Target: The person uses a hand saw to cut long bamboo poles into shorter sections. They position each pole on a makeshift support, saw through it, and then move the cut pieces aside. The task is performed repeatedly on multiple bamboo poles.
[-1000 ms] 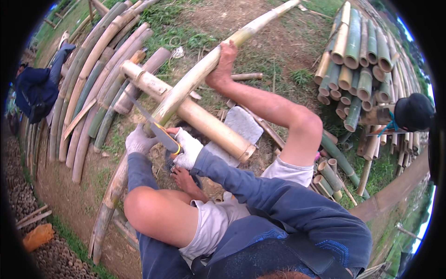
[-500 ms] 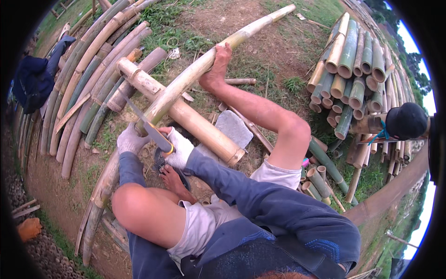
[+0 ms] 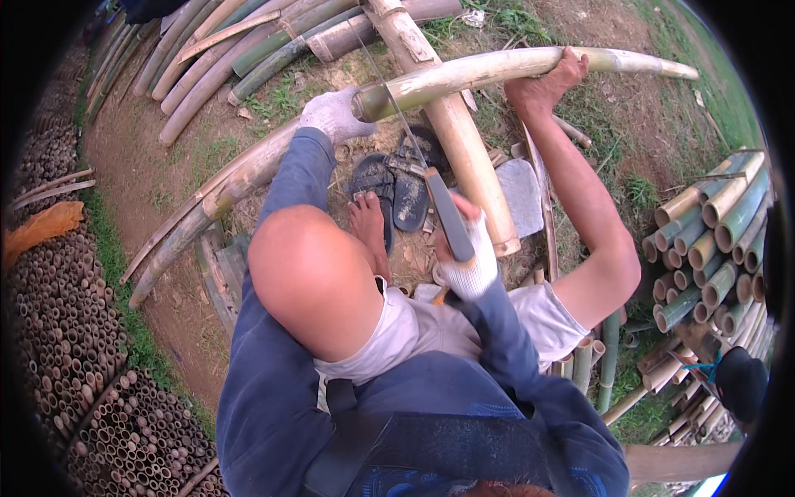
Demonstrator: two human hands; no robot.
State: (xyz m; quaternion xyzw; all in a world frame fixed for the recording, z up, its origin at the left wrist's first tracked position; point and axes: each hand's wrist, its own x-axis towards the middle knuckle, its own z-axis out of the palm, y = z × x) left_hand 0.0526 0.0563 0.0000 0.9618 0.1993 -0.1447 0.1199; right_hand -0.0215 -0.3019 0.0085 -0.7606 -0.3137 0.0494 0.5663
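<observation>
A long bamboo pole [image 3: 489, 68] lies across a thick bamboo piece [image 3: 468, 153] that serves as a rest under it. My left hand [image 3: 333, 114], in a pale work glove, is wrapped around the pole just left of the saw. In my gloved right hand [image 3: 470, 269] is the dark handle of a hand saw [image 3: 451, 219]. Its thin blade slants up and away, crossing the pole right beside my left hand. My bare right foot [image 3: 548, 83] presses on the pole farther right. The blade's contact with the pole is too fine to make out.
Sandals [image 3: 406, 195] lie on the dirt below the pole, near a flat grey stone [image 3: 520, 199]. Curved bamboo lengths [image 3: 207, 83] are stacked at the far left. A pile of cut bamboo [image 3: 712, 240] stands at right, and many short tubes [image 3: 91, 356] fill the lower left.
My head view has turned, so the scene has shifted. My right hand has drawn back toward my body with the saw. My left hand still grips the pole.
</observation>
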